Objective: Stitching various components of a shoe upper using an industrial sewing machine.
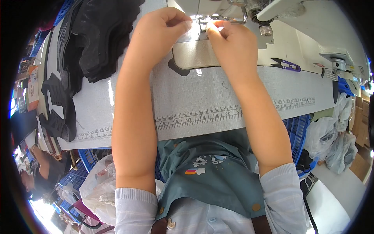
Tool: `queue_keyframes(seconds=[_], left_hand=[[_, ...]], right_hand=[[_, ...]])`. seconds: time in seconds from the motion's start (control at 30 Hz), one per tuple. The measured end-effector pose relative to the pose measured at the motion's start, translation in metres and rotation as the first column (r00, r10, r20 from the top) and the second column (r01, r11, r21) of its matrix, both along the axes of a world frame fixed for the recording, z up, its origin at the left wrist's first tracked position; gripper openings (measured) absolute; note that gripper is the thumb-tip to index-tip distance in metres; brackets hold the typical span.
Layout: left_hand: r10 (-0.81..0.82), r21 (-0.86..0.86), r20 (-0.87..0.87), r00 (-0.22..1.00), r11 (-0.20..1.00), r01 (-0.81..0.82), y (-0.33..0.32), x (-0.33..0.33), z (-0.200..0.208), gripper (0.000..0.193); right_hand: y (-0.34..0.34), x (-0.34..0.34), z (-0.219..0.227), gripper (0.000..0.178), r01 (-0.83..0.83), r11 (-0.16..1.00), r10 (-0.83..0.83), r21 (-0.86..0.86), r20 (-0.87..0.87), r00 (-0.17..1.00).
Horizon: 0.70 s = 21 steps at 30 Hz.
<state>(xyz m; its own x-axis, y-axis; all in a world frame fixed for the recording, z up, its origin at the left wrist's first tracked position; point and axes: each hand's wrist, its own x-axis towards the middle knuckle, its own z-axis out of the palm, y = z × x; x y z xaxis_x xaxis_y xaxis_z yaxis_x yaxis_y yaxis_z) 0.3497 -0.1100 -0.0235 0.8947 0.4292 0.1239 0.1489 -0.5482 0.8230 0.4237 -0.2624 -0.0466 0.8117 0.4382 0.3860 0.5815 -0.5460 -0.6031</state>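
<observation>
Both arms reach up to the needle area of a sewing machine [194, 54] at the top of the head view. My left hand [157, 35] is closed in a pinch just left of the presser foot [203, 25]. On the other side of it, my right hand [235, 48] pinches thumb and forefinger together, close to the needle area. Whatever lies between the fingertips of either hand is too small and washed out by glare to make out. Purple-handled thread snips [286, 65] lie on the machine bed, right of my right hand.
A stack of black cut pieces [103, 35] covers the table's left side, with a black piece with cut-outs [58, 105] at its edge. A printed ruler strip [202, 117] runs along the front edge. Blue baskets [296, 132] and plastic bags [339, 152] stand below. Another person sits far left.
</observation>
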Motion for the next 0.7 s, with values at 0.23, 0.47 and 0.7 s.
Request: queue_keyframes(seconds=[0.23, 0.47, 0.7], left_hand=[[-0.011, 0.000, -0.025, 1.000, 1.000, 0.011, -0.0009, 0.0009, 0.0038, 0.022], [-0.018, -0.007, 0.007, 1.000, 1.000, 0.018, -0.0007, 0.0012, 0.0019, 0.021], [-0.018, -0.016, 0.009, 1.000, 1.000, 0.018, -0.0016, 0.0000, 0.0034, 0.021]], right_hand=[[0.0021, -0.0024, -0.0003, 0.014, 0.026, 1.000, -0.026, 0.007, -0.002, 1.000], [0.0026, -0.0045, 0.0029, 0.014, 0.053, 0.999, -0.052, 0.000, -0.064, 0.997], [0.0028, -0.0041, 0.0019, 0.013, 0.026, 0.999, -0.024, 0.043, -0.044, 0.999]])
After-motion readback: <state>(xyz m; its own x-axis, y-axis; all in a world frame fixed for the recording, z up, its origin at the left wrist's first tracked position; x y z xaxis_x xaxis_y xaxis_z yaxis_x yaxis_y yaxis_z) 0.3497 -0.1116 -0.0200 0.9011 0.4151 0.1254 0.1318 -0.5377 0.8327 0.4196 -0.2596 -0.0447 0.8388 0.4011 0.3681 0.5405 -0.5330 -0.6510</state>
